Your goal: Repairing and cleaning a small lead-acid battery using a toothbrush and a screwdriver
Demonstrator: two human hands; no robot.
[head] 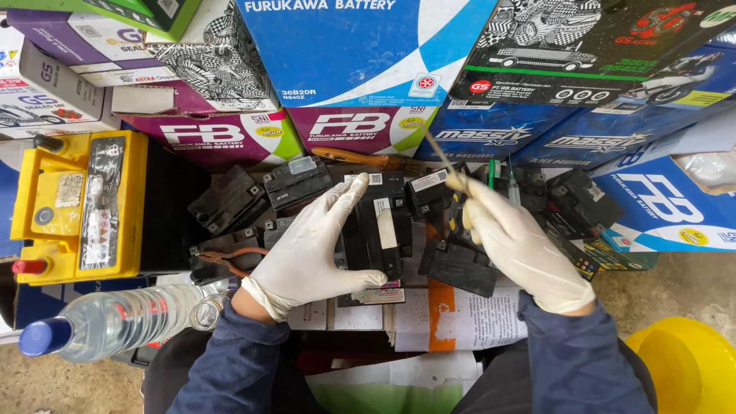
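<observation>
Small black battery [373,230], boxy, white label strip down its top, sits upright at centre of a heap of similar black batteries. Gloved left hand [310,249] wraps it, thumb along the near edge. Gloved right hand [521,249] pinches a thin rod-like tool [438,153], tip raised over the pile.

head: worn on head | faces steeply down | close over gloved hands and small black batteries [376,230]

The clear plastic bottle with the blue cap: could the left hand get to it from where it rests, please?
Probably yes: the bottle lies just beside the left hand, nothing between them, though that hand grips a black battery.
</observation>
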